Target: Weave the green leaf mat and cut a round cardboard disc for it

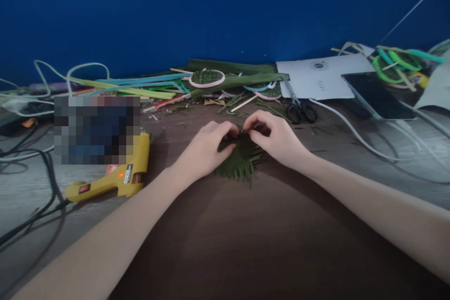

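Note:
A small woven mat of green leaf strips point(242, 161) lies on the dark table, its loose ends fanning toward me. My left hand point(207, 150) rests on the mat's left part, fingers curled and pinching strips at its top edge. My right hand point(274, 138) meets it from the right, thumb and fingers pinched on the same strips. Both hands partly cover the mat.
A yellow glue gun point(116, 176) lies at the left with black cables point(42, 197) beside it. Black scissors point(300, 110), long green and coloured strips point(140, 86), round woven pieces point(206, 78), white paper point(323, 79), a dark phone point(378, 96) and white cables point(351, 131) line the back.

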`<act>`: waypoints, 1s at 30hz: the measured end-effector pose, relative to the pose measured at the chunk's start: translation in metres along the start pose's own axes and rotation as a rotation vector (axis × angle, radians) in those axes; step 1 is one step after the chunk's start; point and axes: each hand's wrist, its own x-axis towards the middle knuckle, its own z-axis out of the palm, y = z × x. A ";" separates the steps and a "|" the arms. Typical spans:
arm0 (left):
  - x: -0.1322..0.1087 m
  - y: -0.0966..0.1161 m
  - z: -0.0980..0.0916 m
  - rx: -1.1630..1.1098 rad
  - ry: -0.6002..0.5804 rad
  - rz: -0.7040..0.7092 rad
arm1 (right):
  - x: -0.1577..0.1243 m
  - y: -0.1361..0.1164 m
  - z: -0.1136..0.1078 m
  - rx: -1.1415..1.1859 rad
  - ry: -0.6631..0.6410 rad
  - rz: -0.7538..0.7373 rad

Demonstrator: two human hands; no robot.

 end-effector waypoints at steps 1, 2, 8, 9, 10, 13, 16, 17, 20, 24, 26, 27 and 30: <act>0.000 0.000 0.000 -0.004 -0.005 -0.003 | 0.000 0.000 0.000 0.014 0.000 -0.001; 0.000 0.000 0.000 -0.012 -0.010 -0.006 | 0.000 0.000 0.000 0.024 0.002 -0.001; 0.000 -0.002 0.002 -0.060 -0.019 -0.025 | -0.002 -0.002 -0.002 -0.012 0.024 -0.027; 0.000 -0.002 0.001 -0.042 -0.026 -0.018 | -0.002 -0.002 -0.002 -0.024 0.028 -0.039; 0.000 -0.002 0.001 -0.020 -0.034 -0.008 | -0.002 -0.002 -0.002 -0.032 0.036 -0.055; 0.001 -0.003 0.001 0.020 -0.054 0.028 | -0.002 -0.002 -0.001 -0.038 0.059 -0.105; 0.002 -0.004 0.001 0.029 -0.058 0.050 | -0.001 -0.002 -0.001 -0.033 0.059 -0.118; 0.002 -0.004 0.002 0.032 -0.059 0.054 | -0.001 -0.002 -0.001 -0.029 0.056 -0.117; 0.002 -0.005 0.002 0.038 -0.066 0.056 | -0.001 -0.002 -0.001 -0.016 0.052 -0.120; 0.002 -0.005 0.002 0.046 -0.066 0.061 | -0.001 -0.001 -0.001 -0.021 0.041 -0.098; 0.002 -0.004 0.001 0.051 -0.060 0.061 | -0.001 0.000 -0.001 -0.026 0.031 -0.070; 0.002 -0.004 0.001 0.049 -0.055 0.061 | -0.001 0.000 -0.001 -0.026 0.029 -0.056; 0.001 -0.004 0.001 0.032 -0.034 0.058 | 0.000 0.001 0.000 -0.033 0.031 -0.027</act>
